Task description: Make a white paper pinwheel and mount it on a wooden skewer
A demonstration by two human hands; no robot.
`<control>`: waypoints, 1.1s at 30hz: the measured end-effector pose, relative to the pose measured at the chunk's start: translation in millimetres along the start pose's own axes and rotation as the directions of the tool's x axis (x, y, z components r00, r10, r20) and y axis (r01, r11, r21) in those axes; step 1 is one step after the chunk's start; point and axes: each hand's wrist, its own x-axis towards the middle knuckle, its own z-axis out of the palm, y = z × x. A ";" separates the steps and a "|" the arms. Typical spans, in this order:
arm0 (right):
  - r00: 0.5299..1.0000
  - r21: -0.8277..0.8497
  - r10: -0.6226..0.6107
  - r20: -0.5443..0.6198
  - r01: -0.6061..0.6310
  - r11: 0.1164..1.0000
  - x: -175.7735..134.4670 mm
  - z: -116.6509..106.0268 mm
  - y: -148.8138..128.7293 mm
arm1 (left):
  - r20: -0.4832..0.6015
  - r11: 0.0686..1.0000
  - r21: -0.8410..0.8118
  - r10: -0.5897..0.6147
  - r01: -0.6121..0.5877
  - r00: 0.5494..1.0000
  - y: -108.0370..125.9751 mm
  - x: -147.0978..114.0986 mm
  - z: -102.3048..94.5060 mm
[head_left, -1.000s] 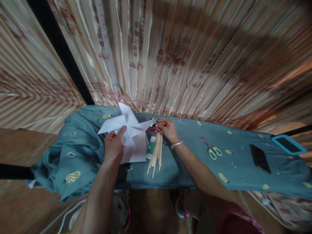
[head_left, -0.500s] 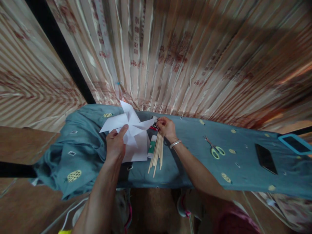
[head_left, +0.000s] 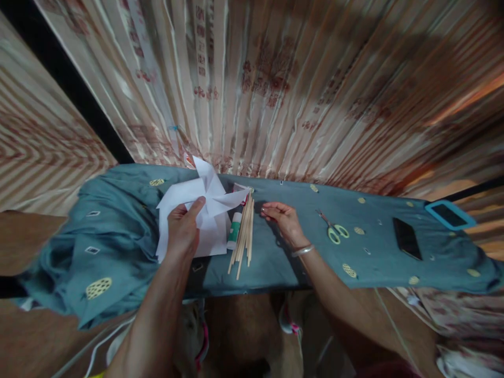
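My left hand (head_left: pixel 184 227) is closed on a white paper pinwheel (head_left: pixel 214 197), thumb pressed near its centre. Beneath it are white paper sheets (head_left: pixel 212 241). Right of the sheets a glue stick (head_left: pixel 234 231) with a green label lies beside a bundle of thin wooden sticks (head_left: pixel 244 233). A small packet (head_left: pixel 241 188) with red on it sits behind the sticks, partly hidden by a pinwheel blade. My right hand (head_left: pixel 284 220), a silver bangle at its wrist, is raised right of the sticks with its fingertips pinched. Whatever they hold is too small to name.
Scissors (head_left: pixel 333 228) with pale green handles lie to the right. Beyond them are a black phone (head_left: pixel 407 239) and a blue-framed tablet-like device (head_left: pixel 450 215). The blue-grey cloth (head_left: pixel 287 268) covers the narrow table, bunched at the left. A patterned curtain (head_left: pixel 252 105) hangs behind.
My right hand has left the packet behind the sticks and moved right, fingertips still pinched. My left hand keeps hold of the pinwheel. The whole view has shifted slightly.
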 end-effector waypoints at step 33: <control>0.994 -0.045 0.092 -0.062 -0.095 0.994 -23.3 -116.5 33.8 | 0.208 0.992 0.093 -0.105 0.087 0.972 -65.6 -50.4 84.5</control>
